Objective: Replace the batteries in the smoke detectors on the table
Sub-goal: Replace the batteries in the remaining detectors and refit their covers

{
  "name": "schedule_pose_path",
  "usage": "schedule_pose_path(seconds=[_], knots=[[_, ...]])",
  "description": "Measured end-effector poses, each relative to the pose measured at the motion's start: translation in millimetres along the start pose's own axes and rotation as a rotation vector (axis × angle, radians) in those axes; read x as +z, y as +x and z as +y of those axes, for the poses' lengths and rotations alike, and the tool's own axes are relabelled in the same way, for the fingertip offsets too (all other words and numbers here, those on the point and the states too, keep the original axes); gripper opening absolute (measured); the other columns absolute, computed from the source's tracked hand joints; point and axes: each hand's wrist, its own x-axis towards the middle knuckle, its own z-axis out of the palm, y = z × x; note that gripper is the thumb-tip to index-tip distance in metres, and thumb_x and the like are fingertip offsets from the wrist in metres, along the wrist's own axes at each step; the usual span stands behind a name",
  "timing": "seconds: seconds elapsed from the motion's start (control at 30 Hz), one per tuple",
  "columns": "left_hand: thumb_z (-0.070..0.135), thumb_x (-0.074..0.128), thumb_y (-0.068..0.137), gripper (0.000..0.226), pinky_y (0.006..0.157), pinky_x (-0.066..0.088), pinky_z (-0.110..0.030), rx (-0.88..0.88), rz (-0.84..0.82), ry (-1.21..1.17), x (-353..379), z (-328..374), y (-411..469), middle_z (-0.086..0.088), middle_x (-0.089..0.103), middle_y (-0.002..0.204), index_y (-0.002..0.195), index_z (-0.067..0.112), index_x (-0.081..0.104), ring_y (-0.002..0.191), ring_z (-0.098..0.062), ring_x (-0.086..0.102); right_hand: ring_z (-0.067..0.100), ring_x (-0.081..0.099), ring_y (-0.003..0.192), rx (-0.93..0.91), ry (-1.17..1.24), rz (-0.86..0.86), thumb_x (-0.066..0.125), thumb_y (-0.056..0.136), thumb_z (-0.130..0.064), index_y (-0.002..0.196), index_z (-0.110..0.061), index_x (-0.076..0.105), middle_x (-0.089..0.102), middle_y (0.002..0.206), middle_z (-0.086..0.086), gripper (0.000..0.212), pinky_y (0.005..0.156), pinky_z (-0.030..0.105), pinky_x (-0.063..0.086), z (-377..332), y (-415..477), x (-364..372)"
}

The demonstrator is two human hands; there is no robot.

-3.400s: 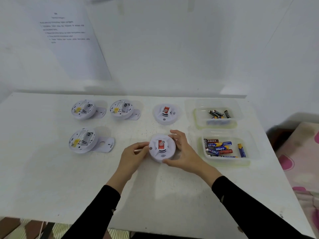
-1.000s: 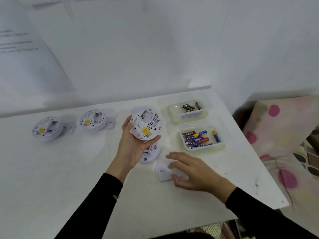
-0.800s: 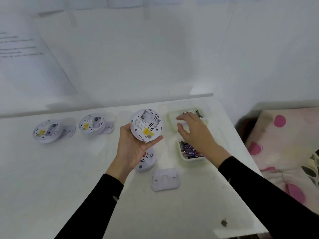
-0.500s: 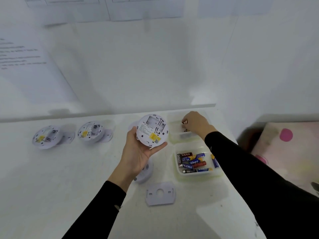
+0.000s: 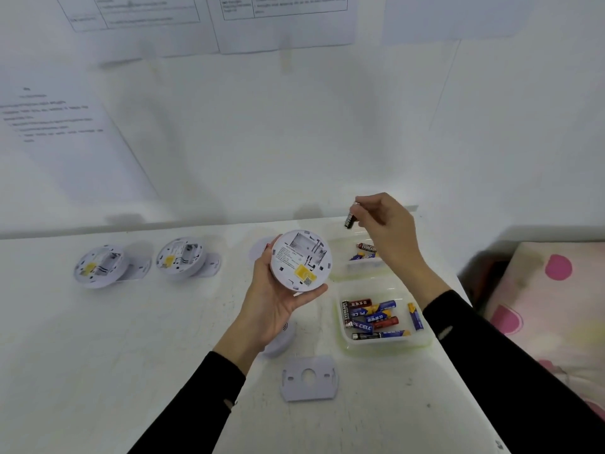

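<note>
My left hand (image 5: 271,303) grips a white round smoke detector (image 5: 301,259) above the table, its back with the empty battery bay and yellow label facing me. My right hand (image 5: 386,231) pinches a dark battery (image 5: 349,220) above the far plastic tray (image 5: 352,273), which holds a few batteries. The near tray (image 5: 422,344) holds several batteries. A white mounting plate (image 5: 309,378) lies flat at the table's front. Another detector (image 5: 278,342) sits face up under my left wrist, mostly hidden.
Two opened detectors (image 5: 100,265) (image 5: 181,257) lie back up at the far left, each beside its plate. A further detector (image 5: 260,249) peeks from behind the held one. Papers hang on the wall. A pink dotted cloth (image 5: 550,299) lies off the table's right edge.
My right hand left the mounting plate on the table, reached into the far tray and has lifted out a dark battery. My left hand keeps the detector raised, back towards me.
</note>
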Motion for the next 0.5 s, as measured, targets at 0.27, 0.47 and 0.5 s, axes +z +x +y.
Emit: schedule_pose_path(seconds=[0.27,0.47,0.5], knots=[[0.057,0.025,0.1,0.058,0.072,0.062,-0.038,-0.047,0.028,0.123,11.7,-2.7,-3.0,-0.013,0.069,0.122,0.131,0.02,0.056,0.112,-0.033,0.066,0.006,0.067,0.084,-0.129,-0.063,-0.119,0.075,0.083,-0.023,0.089,-0.018,0.071,0.073,0.086,-0.01,0.009,0.075,0.024,0.052,-19.9,-52.5,12.5],[0.057,0.029,0.099,0.054,0.067,0.063,-0.034,-0.074,0.052,0.067,8.6,-0.8,-6.6,-0.015,0.07,0.12,0.123,0.021,0.061,0.111,-0.037,0.066,0.006,0.062,0.092,-0.338,-0.249,-0.111,0.075,0.081,-0.031,0.09,-0.022,0.072,0.07,0.092,-0.02,0.013,0.083,0.035,0.048,-6.8,-65.7,14.0],[0.057,0.03,0.099,0.054,0.065,0.063,-0.034,-0.074,0.052,0.052,7.8,-0.2,-6.7,-0.015,0.07,0.119,0.122,0.02,0.061,0.107,-0.035,0.068,0.005,0.062,0.094,-0.334,-0.249,-0.121,0.077,0.08,-0.03,0.088,-0.021,0.072,0.071,0.094,-0.02,0.013,0.086,0.036,0.048,-5.9,-66.7,13.9]])
